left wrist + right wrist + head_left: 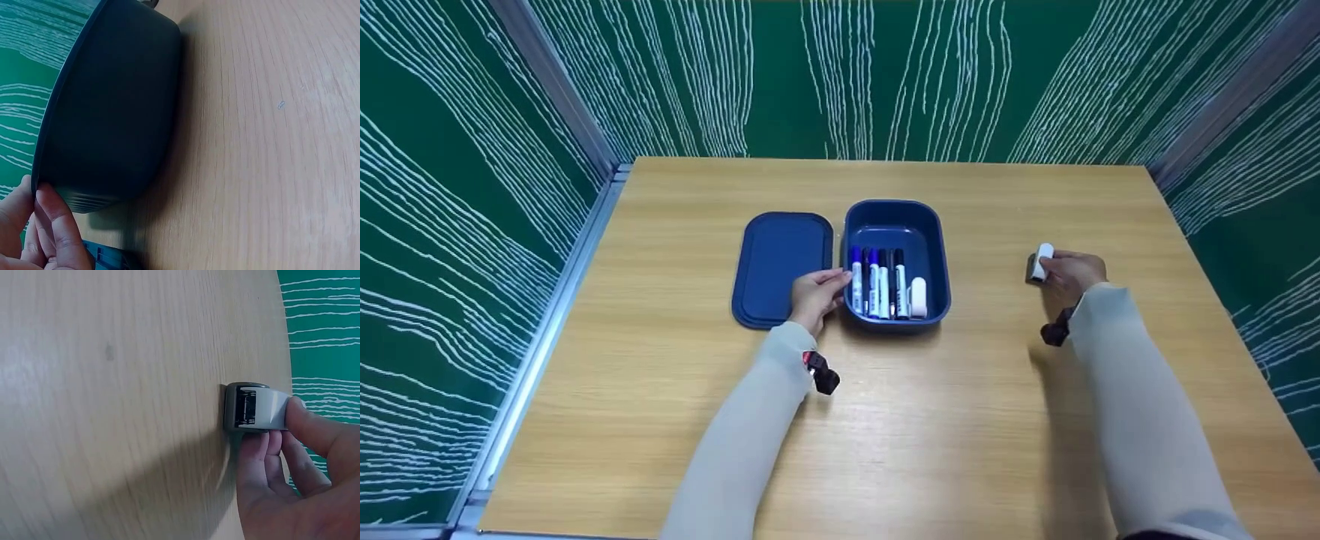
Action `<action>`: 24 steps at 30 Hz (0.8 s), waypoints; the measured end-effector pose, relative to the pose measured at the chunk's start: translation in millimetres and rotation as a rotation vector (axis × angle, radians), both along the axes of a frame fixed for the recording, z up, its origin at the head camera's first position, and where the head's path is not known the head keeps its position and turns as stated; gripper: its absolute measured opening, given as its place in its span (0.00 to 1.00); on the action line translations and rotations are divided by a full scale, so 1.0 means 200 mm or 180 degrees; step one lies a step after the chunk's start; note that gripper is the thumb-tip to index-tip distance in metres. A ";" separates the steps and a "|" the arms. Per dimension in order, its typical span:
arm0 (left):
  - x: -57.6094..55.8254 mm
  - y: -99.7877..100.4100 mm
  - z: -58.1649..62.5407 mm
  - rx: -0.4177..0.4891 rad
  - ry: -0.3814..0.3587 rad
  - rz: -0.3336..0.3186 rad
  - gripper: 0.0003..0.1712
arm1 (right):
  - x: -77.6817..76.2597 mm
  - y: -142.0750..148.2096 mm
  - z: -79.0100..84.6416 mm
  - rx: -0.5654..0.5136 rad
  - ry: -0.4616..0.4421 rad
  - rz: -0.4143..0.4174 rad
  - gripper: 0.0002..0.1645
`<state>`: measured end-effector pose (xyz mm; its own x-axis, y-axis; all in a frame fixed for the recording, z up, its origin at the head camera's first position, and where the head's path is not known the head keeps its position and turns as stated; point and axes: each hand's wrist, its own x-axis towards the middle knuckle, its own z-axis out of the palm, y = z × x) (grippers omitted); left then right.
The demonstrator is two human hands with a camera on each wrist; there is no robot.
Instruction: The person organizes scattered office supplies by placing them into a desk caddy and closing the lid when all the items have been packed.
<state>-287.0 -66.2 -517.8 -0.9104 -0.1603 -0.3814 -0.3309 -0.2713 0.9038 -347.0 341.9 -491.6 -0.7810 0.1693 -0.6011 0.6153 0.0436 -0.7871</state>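
Observation:
A dark blue open box [894, 325] stands on the table with several markers [874, 285] lined up inside, blue and black caps toward the far side. Beside them in the box lies a small white rounded object [918, 298]. On the box's left rim, my left hand [814, 296] pinches the edge between thumb and fingers; the left wrist view shows this grip on the box wall [112, 107]. Off to the right, my right hand [1076, 271] grips a small stapler [261, 409], white on top with a grey base, low at the table surface.
A flat dark blue lid [782, 262] lies left of the box, partly under the left hand. The wooden table [960, 450] is bordered by green panels [787, 75] with white streaks at the back and both sides. A metal rail [540, 360] runs along the left edge.

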 end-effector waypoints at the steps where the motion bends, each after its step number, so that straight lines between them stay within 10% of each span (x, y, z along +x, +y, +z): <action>1: 0.00 0.00 0.00 -0.0009 0.0000 0.0010 0.17 | 0.00 0.00 0.00 -0.0011 0.0027 0.0026 0.40; 24: 0.00 0.00 0.00 -0.0174 -0.0034 -0.0013 0.17 | 0.03 0.01 -0.03 0.0444 -0.0068 0.0313 0.39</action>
